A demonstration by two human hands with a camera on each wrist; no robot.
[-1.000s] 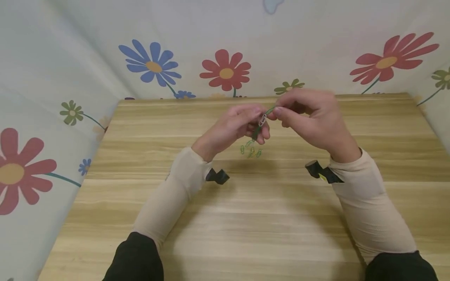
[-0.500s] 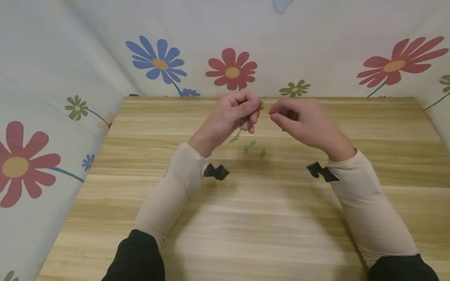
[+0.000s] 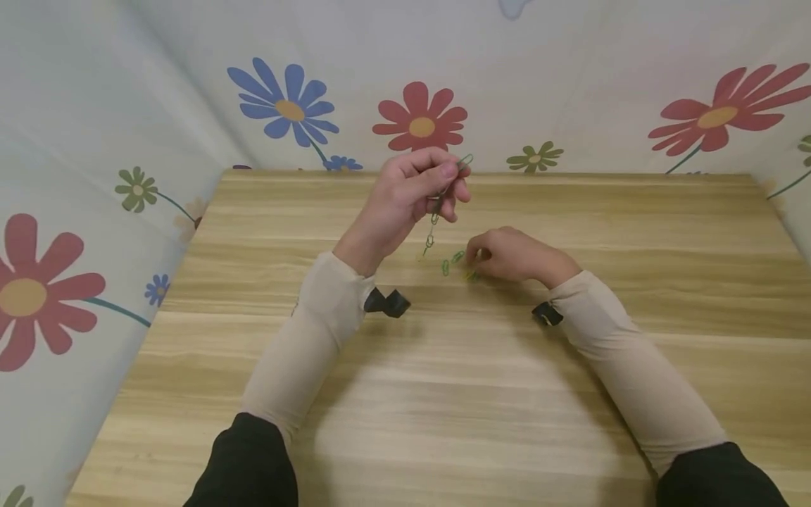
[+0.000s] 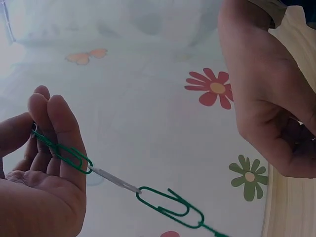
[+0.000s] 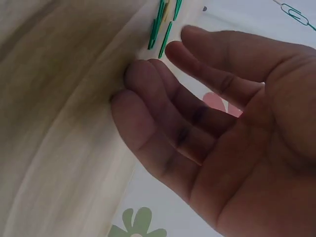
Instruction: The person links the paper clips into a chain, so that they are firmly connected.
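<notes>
My left hand (image 3: 402, 193) is raised over the far part of the table, pinching a paper clip chain (image 3: 434, 220) between thumb and forefinger. In the left wrist view, green clips and a white clip (image 4: 116, 179) hang linked below the fingers. One green clip end pokes up past the fingertips. My right hand (image 3: 516, 255) is low over the table beside several loose green paper clips (image 3: 445, 267) and a yellow one (image 3: 469, 275). In the right wrist view its thumb and fingers are apart, nothing is between them, and loose green clips (image 5: 165, 39) lie just beyond the fingertips.
The wooden table (image 3: 405, 394) carries the loose clips near its middle. Behind it and along its left side hangs a pale cloth (image 3: 342, 56) printed with flowers. Both wrists carry small black camera mounts (image 3: 397, 303).
My right hand let go of the chain's upper end and moved down to the loose clips. My left hand rose slightly away from me, and the chain now dangles beneath it.
</notes>
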